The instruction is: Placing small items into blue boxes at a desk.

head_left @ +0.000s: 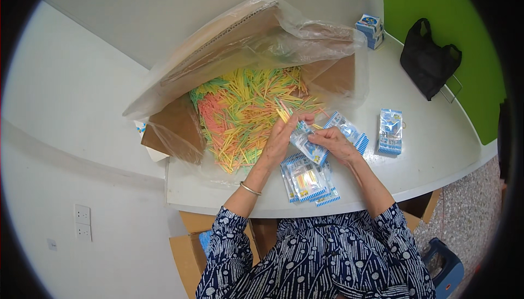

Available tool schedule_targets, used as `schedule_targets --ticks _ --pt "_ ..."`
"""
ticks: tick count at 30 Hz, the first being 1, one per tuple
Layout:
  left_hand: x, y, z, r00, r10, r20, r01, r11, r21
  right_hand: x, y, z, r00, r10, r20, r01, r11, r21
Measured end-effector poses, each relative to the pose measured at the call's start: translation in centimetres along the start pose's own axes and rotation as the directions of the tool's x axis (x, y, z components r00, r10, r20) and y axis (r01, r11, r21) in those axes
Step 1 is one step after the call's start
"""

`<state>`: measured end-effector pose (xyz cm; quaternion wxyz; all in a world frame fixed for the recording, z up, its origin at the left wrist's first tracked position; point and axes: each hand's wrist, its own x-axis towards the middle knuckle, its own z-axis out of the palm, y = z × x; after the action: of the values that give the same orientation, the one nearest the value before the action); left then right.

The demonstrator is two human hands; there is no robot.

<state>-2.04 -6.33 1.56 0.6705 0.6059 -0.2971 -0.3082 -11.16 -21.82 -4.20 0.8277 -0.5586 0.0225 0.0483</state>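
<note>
My left hand [277, 139] is closed round the upper end of a small clear plastic packet [308, 144] with blue-and-white striped ends. Several thin coloured sticks [283, 112] poke out past its fingers; whether they are partly inside the packet is hidden. Pinching the packet's other side is my right hand [337, 145]. Beyond the hands, a big open cardboard box [334, 74] lined with clear plastic holds a heap of loose yellow, pink and green sticks [248, 111]. Just below the hands lies a pile of filled packets [307, 180], and more flat packets [347, 130] lie right of them.
Farther right on the white table [431, 146] sits a stack of packets [390, 131] with a band. Small blue-and-white boxes [369, 30] stand at the back by a black bag [428, 61]. Under the table edge are cardboard boxes [188, 252]; a blue stool [445, 269] stands lower right.
</note>
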Motion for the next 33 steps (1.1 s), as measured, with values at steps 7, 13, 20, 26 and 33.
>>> schedule_targets --ticks 7,13,20,26,33 --pt "-0.1 0.4 -1.9 0.996 -0.041 -0.075 0.053 0.986 0.159 1.5 -0.7 0.7 0.995 -0.084 -0.056 0.085 0.996 0.009" --pt "0.2 1.1 -2.6 0.987 0.149 -0.056 -0.127 0.948 0.291 2.8 -1.0 0.7 0.995 -0.080 -0.063 0.076 0.995 -0.060" --pt "0.8 1.4 -1.2 0.982 0.117 -0.147 -0.090 0.979 0.184 1.5 -1.4 0.8 0.995 -0.097 -0.010 0.097 0.995 0.022" --pt "1.1 1.9 -0.7 0.992 0.123 -0.031 -0.095 0.881 0.464 0.6 -2.0 0.9 0.999 0.009 0.035 -0.005 0.994 -0.109" --pt "1.2 2.0 0.3 0.980 0.189 0.066 -0.193 0.806 0.559 0.4 -1.6 0.6 0.998 0.056 0.042 -0.051 0.992 -0.116"
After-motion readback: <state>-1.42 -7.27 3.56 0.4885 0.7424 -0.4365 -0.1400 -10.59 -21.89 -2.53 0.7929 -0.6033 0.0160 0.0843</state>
